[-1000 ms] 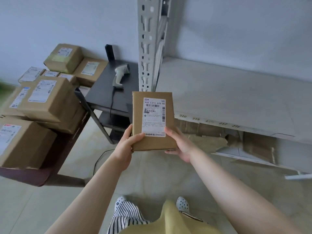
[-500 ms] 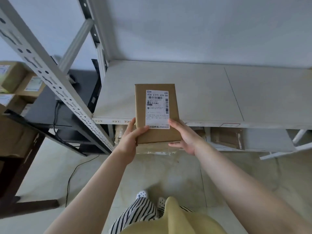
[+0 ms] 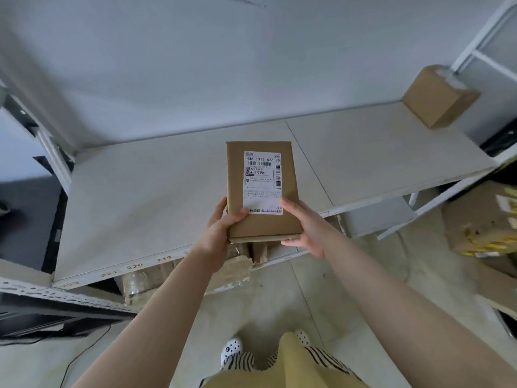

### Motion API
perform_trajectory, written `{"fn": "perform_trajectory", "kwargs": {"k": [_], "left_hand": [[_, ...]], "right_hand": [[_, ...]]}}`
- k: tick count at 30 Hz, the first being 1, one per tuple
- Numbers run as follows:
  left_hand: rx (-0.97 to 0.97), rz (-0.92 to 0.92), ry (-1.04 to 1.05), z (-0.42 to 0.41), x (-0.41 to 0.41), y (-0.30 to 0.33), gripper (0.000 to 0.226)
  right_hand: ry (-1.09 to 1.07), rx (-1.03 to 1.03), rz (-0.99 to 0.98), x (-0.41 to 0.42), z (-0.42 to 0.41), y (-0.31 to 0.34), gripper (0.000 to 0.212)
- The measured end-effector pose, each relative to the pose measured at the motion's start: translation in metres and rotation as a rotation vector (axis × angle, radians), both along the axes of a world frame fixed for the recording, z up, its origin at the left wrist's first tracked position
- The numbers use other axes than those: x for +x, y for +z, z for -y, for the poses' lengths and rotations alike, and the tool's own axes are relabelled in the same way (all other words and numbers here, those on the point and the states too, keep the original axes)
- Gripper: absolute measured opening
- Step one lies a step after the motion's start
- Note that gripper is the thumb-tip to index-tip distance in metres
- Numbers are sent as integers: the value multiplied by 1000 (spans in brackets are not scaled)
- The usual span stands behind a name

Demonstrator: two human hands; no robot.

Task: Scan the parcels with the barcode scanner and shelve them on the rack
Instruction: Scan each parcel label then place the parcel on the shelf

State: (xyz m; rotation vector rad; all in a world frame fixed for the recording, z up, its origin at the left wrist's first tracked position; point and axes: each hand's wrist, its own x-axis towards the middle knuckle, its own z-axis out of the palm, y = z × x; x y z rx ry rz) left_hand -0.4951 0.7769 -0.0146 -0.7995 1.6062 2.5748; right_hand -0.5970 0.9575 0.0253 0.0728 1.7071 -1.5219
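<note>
The rack shelf (image 3: 167, 186) was mostly bare, with just one other box (image 3: 439, 96) parked at its far right corner. The parcel (image 3: 261, 189) was held flat, label up, over the shelf's front edge, not set down yet. It was pinched at its near end by the left hand (image 3: 221, 233) and right hand (image 3: 305, 231), thumbs on top, fingers curled underneath, so it could probably tip off if let go that close to the edge.
</note>
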Motion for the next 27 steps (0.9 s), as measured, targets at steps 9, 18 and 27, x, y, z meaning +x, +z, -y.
{"fn": "perform_trajectory", "kwargs": {"k": [9,18,27], "left_hand": [[-65,7,-73,-70,-113,5,92],[-24,50,-46,-224,-242,17,67],[0,153,-18,-303,-316,18,61]], "right_hand": [[-93,-16,-37,-97,-77,-1,29],[-115,-8,79,-227,-225,6,59],[-126,-11,176,-302,-301,9,50]]}}
